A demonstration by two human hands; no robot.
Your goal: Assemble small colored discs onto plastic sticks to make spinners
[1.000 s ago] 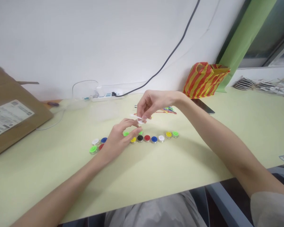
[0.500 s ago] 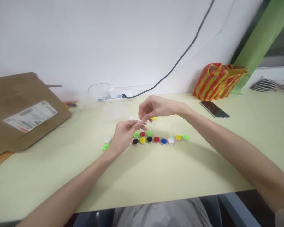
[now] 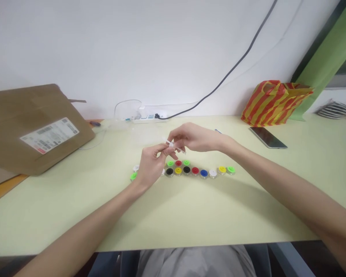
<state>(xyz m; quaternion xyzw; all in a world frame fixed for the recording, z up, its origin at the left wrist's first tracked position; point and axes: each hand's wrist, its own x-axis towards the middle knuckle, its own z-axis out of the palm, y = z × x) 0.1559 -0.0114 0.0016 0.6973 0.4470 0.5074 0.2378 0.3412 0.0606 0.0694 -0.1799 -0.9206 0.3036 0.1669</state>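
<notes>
Between my two hands is a thin white stick-like piece [image 3: 171, 144], held above the table. My left hand [image 3: 153, 161] pinches it from the left with thumb and forefinger. My right hand [image 3: 187, 137] has its fingertips closed on the same piece from the right; part of it slants down past these fingers. Below the hands stand several small clear pots with coloured lids, among them a black one [image 3: 169, 172], a red one [image 3: 195, 171], a blue one [image 3: 203, 173] and a yellow one [image 3: 222, 169]. My left hand hides some pots.
A brown cardboard package [image 3: 29, 127] lies at the left. A power strip [image 3: 147, 118] with a black cable sits by the wall. At the right are a phone [image 3: 268, 137] and a red-and-yellow striped bag [image 3: 272, 103].
The whole view has shifted, so things on the table appear further right. My right hand's fingers have moved slightly around the white piece, which now shows more clearly.
</notes>
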